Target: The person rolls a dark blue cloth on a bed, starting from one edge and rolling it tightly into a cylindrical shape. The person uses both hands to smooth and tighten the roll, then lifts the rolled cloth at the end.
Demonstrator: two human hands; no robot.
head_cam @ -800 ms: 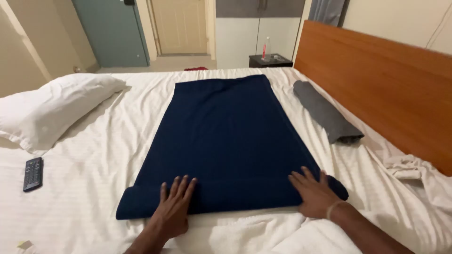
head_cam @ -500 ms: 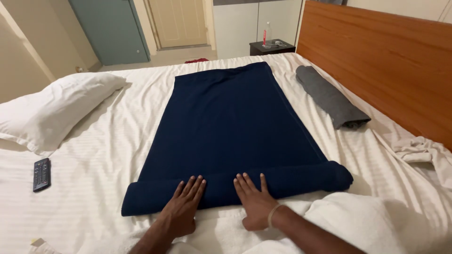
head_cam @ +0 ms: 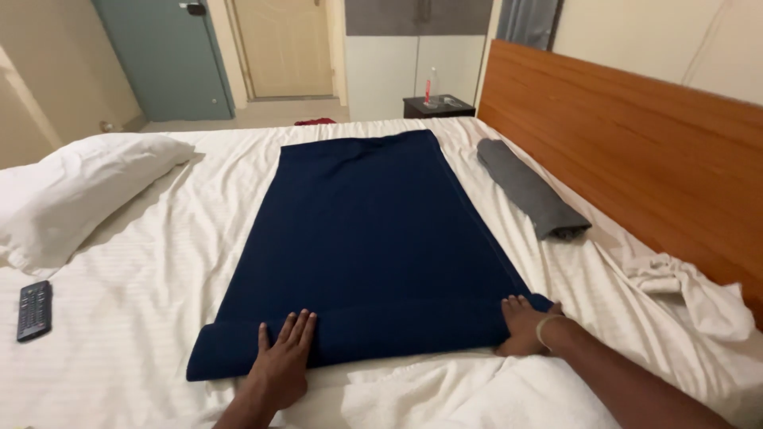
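The left hand (head_cam: 284, 361) lies flat, fingers spread, on the rolled near edge of a long navy-blue cloth (head_cam: 373, 238) spread lengthwise down the white striped bed sheet (head_cam: 159, 270); the right hand (head_cam: 524, 324) presses open-palmed on the roll's right end. Farther off lie a rolled grey towel (head_cam: 531, 189) beside the wooden headboard (head_cam: 636, 151), and a white pillow (head_cam: 87, 187) at left.

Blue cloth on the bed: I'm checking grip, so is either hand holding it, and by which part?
Neither grips it. The left hand and right hand press flat, fingers spread, on the rolled near edge of the blue cloth.
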